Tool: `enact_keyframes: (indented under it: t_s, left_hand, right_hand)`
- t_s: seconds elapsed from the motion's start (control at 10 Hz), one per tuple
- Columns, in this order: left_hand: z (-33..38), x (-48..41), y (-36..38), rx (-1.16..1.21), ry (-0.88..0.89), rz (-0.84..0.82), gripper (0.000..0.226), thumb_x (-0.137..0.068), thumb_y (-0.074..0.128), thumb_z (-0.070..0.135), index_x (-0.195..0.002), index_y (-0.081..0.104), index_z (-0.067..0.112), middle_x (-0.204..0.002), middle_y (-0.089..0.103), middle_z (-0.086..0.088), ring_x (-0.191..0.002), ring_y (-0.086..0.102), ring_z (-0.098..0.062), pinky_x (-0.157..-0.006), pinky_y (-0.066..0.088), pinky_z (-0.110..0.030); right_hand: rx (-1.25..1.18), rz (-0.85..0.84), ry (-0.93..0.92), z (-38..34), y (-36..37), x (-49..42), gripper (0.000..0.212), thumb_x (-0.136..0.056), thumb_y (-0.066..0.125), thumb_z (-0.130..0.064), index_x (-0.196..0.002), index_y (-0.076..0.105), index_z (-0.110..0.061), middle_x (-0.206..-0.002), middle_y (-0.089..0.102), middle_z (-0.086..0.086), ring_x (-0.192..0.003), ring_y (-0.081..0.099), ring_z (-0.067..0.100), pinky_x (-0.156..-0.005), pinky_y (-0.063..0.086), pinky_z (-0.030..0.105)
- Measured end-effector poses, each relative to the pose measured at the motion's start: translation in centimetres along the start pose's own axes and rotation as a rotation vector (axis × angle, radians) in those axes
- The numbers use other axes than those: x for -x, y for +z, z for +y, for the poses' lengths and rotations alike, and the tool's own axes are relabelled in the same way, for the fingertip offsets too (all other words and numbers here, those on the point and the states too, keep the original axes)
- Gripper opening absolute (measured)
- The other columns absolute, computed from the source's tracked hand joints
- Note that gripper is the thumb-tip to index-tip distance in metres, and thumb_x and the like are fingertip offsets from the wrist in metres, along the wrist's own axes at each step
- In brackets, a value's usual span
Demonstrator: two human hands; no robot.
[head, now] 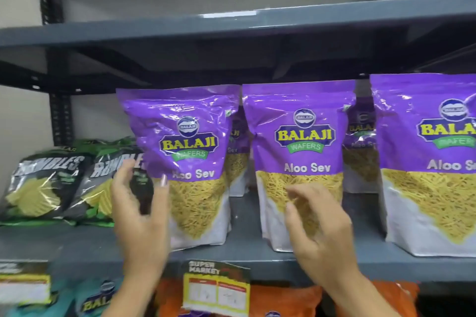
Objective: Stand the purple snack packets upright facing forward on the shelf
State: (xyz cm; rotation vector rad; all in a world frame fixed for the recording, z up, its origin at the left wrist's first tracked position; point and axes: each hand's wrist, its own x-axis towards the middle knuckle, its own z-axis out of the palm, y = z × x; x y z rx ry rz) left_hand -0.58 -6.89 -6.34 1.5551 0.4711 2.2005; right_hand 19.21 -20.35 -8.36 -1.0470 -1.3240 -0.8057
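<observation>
Three purple Aloo Sev packets stand upright, fronts forward, along the grey shelf (244,247): a left packet (190,136), a middle packet (301,141) and a right packet (432,152) cut off by the frame edge. More purple packets (360,136) stand behind them in the gaps. My left hand (140,213) is at the left packet's left edge, fingers spread, thumb tip touching its front. My right hand (319,234) hovers blurred in front of the middle packet's lower part, fingers apart, holding nothing.
Dark green-and-black Rumbles chip bags (51,183) lean back at the shelf's left end. A supermarket price tag (216,288) hangs from the shelf lip. Orange packets (283,301) and teal packets (98,301) fill the shelf below. Another grey shelf (231,26) runs overhead.
</observation>
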Motion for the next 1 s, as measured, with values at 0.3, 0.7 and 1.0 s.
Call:
enact_keyframes:
  t_s: [0.3,0.7,1.0]
  left_hand:
    - [-3.6,-3.6,0.4,0.062,-0.636,-0.33,0.09,-0.071,0.046,0.07,-0.144,0.031,0.021,-0.145,0.045,0.0,-0.129,0.046,-0.017,-0.103,0.033,-0.031]
    - [-2.8,-2.4,1.0,-0.091,-0.641,-0.286,0.091,-0.057,0.041,0.089,-0.118,0.056,0.023,-0.122,0.064,-0.002,-0.116,0.059,-0.026,-0.106,0.041,-0.05]
    - [-1.7,-1.7,0.8,-0.189,-0.468,-0.1,0.103,-0.072,0.031,0.08,-0.146,0.03,0.008,-0.153,0.031,-0.013,-0.142,0.03,-0.029,-0.115,0.027,-0.047]
  right_hand:
    - [-0.443,-0.544,0.701,-3.4,11.0,-3.4,0.093,-0.069,0.07,-0.06,-0.147,0.03,-0.029,-0.141,0.051,-0.013,-0.131,0.048,0.007,-0.112,0.037,0.036]
    - [-0.495,-0.524,0.724,-2.5,11.5,-3.0,0.087,-0.061,0.072,-0.065,-0.136,0.041,-0.033,-0.122,0.064,-0.018,-0.111,0.06,-0.002,-0.102,0.047,0.032]
    - [-0.491,-0.382,0.75,-4.4,10.2,-2.1,0.124,-0.054,0.066,-0.075,-0.154,0.012,-0.024,-0.152,0.04,-0.003,-0.14,0.037,0.009,-0.116,0.032,0.038]
